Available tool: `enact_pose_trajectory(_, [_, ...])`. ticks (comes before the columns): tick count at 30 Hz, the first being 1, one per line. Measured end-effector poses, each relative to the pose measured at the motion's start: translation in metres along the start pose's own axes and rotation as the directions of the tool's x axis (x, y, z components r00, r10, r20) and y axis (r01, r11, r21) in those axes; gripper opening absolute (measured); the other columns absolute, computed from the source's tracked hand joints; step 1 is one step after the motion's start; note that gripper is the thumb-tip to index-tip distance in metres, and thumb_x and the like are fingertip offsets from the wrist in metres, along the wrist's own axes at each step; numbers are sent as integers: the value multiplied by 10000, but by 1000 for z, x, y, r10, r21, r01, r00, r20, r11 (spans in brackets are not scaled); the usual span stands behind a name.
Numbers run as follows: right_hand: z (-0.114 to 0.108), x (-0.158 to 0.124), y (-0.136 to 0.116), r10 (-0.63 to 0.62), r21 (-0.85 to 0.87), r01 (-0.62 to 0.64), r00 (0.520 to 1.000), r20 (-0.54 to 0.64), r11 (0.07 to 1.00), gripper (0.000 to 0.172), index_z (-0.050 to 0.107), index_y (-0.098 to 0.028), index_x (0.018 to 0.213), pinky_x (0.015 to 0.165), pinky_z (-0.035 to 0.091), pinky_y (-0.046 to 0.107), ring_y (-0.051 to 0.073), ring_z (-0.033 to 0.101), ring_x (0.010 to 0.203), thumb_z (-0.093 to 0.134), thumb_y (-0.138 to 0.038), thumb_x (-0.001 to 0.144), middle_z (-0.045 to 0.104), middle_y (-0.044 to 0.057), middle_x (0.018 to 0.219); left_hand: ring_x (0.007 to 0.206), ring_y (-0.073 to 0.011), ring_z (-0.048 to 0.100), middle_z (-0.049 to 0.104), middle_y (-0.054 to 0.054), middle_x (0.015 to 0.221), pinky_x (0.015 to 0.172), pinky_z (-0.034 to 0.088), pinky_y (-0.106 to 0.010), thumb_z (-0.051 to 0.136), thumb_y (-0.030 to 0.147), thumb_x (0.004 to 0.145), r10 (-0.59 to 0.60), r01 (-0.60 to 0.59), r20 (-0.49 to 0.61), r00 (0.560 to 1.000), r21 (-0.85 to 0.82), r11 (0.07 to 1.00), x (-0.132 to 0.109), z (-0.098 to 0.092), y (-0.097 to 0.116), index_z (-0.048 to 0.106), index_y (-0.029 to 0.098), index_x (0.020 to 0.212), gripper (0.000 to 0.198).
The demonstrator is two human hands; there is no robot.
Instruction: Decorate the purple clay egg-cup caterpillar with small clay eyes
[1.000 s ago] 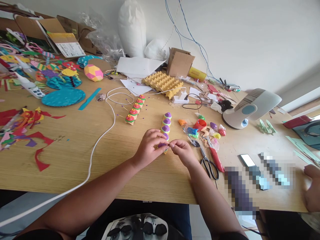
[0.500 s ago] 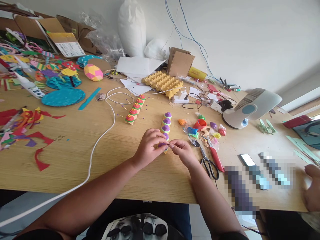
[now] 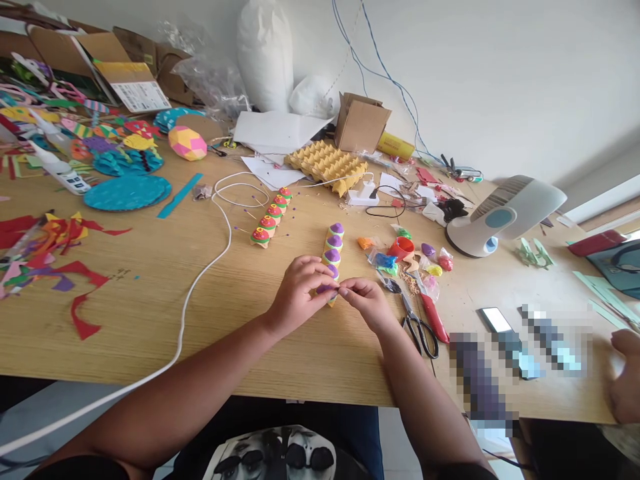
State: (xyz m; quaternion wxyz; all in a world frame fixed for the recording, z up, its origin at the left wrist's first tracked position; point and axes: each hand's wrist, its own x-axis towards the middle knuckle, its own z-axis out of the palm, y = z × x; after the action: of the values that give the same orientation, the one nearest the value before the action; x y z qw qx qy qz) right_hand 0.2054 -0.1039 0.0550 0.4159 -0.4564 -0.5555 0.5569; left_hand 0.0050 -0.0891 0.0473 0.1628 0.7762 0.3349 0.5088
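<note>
A row of egg-carton cups topped with purple and green clay point(image 3: 333, 248) lies on the wooden table point(image 3: 165, 300), running away from me. My left hand point(image 3: 299, 295) is closed around its near end, fingers curled over the nearest purple cap. My right hand point(image 3: 367, 303) meets it from the right, thumb and forefinger pinched together at that same cap. What the pinch holds is too small to make out. A second row with red and green tops point(image 3: 271, 218) lies further left.
Scissors point(image 3: 419, 328) and a red-handled cutter point(image 3: 430, 313) lie right of my hands, near small clay bags point(image 3: 385, 261). A white cable point(image 3: 200, 280) crosses the table. A fan point(image 3: 500, 215), yellow egg tray point(image 3: 325, 165), phone point(image 3: 495, 320) and paper scraps surround. Another person's hand point(image 3: 625, 373) rests far right.
</note>
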Motion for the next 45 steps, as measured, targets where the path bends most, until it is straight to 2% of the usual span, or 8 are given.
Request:
enact_pose_trajectory(5, [1,-1,-3,7,28,-7,1000,-22,1000,314,772,-208,822,737,471,292,154,582,747,818,-515,777,718,27,813,1138,-234,579,739,-26,1030,1084,489,-472,742,222,900,25,-25,-1,1000,1,1000,1,-1,3,748,272,991,104])
enact_pose_trajectory(13, [1,-2,-4,7,5,-7,999,-31,1000,334,746,-195,835,635,401,272,136,508,682,787,-524,794,670,19,777,1170,-245,571,736,-30,1047,1084,484,-466,712,230,907,-5,5,7,1000,-7,1000,0,-3,2,754,271,999,109])
enact_pose_trajectory(19, [1,-2,-5,17,-1,-17,1000,-12,1000,318,743,-194,829,634,393,270,133,500,676,784,-509,806,662,14,767,1177,-239,562,733,-28,1044,1088,486,-466,694,197,917,11,-11,0,1000,-10,1000,0,-2,1,757,274,994,126])
enact_pose_trajectory(26, [0,-2,-3,2,4,-2,1000,12,1000,295,751,-203,830,734,448,292,154,569,750,786,-495,816,697,25,810,1143,-227,577,731,-22,1023,1096,485,-463,702,196,914,26,-26,-7,1000,-1,1000,1,-2,1,755,275,963,108])
enact_pose_trajectory(37, [-1,-1,-2,10,28,-10,1000,24,1000,277,756,-204,830,760,446,287,152,577,772,807,-476,806,699,18,818,1138,-223,573,732,-22,1023,1092,485,-449,713,189,907,38,-38,-8,999,-2,999,0,-1,-1,757,266,966,107])
enact_pose_trajectory(41, [-1,-1,-1,11,39,-12,1000,26,999,261,749,-200,835,743,434,281,142,558,751,786,-458,829,680,12,803,1169,-236,564,731,-27,1032,1098,478,-455,690,170,913,12,-12,8,1000,-21,1000,0,-2,2,763,272,999,152])
enact_pose_trajectory(45, [1,-2,-3,15,45,-15,1000,11,999,269,727,-198,814,662,396,269,124,492,677,779,-461,828,631,-3,751,1168,-241,568,733,-31,1051,1108,477,-469,694,163,902,18,-18,14,1000,-29,999,0,-3,3,762,274,1021,176])
